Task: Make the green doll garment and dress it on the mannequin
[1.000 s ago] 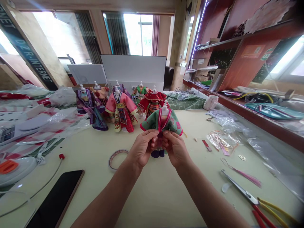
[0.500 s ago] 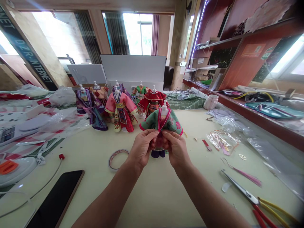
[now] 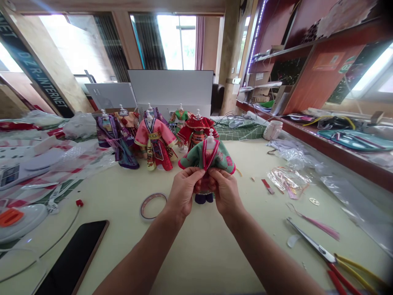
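A headless doll body (image 3: 210,140) stands upright before me, dressed in a green robe (image 3: 225,157) with a pink beaded collar and pink cuffs. Its dark blue feet show below the hem. My left hand (image 3: 186,188) pinches the robe's front at the doll's waist, on the left. Opposite it, my right hand (image 3: 225,188) pinches the other side of the front, thumb and fingers closed. Both hands almost meet just under the point where the collar edges cross. The fingertips and the cloth between them are partly hidden.
Several dressed doll bodies, one in a pink robe (image 3: 156,139), stand behind. A tape roll (image 3: 152,207) and a phone (image 3: 73,258) lie to the left. On the right are long-nosed pliers (image 3: 319,250), a pink tassel (image 3: 322,227) and clear plastic wrapping (image 3: 288,180).
Both hands stay pinched at the robe's front. The collar edges now cross more neatly, and the doll appears slightly higher and further left, along with a small shift of the whole view.
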### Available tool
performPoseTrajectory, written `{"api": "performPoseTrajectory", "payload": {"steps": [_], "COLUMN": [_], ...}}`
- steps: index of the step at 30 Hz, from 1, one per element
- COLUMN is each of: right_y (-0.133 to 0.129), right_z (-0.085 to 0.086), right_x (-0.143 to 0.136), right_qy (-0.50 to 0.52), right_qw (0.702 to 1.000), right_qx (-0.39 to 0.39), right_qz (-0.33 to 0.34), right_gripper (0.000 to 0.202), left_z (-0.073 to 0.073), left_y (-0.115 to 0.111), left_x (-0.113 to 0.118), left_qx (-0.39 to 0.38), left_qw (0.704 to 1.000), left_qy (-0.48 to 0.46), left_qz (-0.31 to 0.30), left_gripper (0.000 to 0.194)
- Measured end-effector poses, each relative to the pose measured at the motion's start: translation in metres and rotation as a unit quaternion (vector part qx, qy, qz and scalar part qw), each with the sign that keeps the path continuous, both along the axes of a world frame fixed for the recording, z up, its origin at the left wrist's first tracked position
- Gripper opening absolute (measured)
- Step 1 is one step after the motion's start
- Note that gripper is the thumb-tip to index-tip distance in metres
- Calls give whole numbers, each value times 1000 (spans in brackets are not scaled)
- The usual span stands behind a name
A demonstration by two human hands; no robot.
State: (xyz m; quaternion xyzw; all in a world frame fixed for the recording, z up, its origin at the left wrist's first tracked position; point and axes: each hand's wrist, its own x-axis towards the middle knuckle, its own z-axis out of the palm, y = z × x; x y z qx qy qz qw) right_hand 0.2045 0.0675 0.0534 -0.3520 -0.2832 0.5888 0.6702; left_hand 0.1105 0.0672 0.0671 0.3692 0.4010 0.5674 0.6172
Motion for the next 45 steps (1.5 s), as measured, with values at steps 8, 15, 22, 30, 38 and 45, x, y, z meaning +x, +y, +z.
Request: {"api": "performPoseTrajectory", "payload": {"steps": [8, 15, 22, 30, 38, 45], "right_y": [1, 1, 1, 1, -2, -1], "right_z": [-1, -2, -2, -2, -2, -5], "right_x": [0, 1, -1, 0, 0, 1], "right_qy": [14, 24, 31, 43, 36, 21], "right_qw": [1000, 1000, 999, 998, 998, 999], "right_qx": [6, 12, 19, 25, 44, 41], "right_qz": [6, 14, 23, 30, 27, -13], "right_gripper": [27, 25, 27, 24, 24, 19], "left_z": [-1, -2, -3, -5, -3, -4], "left_y": [-1, -2, -1, 0, 1, 0], "left_x": [4, 7, 10, 12, 14, 14], "left_qx": [13, 15, 21, 33, 40, 43], "left_qw": [999, 999, 999, 998, 998, 997], "left_qy": [19, 13, -1, 5, 14, 7], "left_qz": [28, 45, 47, 48, 55, 60], "left_gripper": [19, 18, 19, 15, 15, 15]}}
